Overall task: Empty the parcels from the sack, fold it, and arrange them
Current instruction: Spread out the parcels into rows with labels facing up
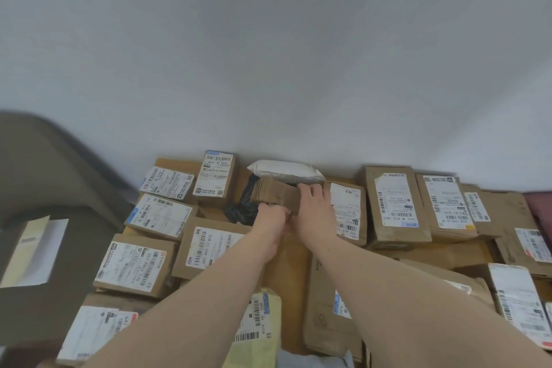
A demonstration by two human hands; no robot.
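Observation:
Many brown cardboard parcels with white labels lie in rows on a surface against a white wall. Both my hands hold one small brown box [273, 193] near the back middle, tilted. My left hand [270, 218] grips its near edge from below. My right hand [315, 206] lies over its right end, fingers curled on it. Behind this box rests a white padded mailer [283, 170], and a black plastic parcel [242, 209] lies just left of it. No sack shows in this view.
Labelled boxes stand at the left [162, 215] and right [394, 206]. A yellowish mailer [260, 326] lies under my left forearm. A dark grey-brown furniture piece [44, 188] with a white and yellow sheet [33, 251] fills the left side.

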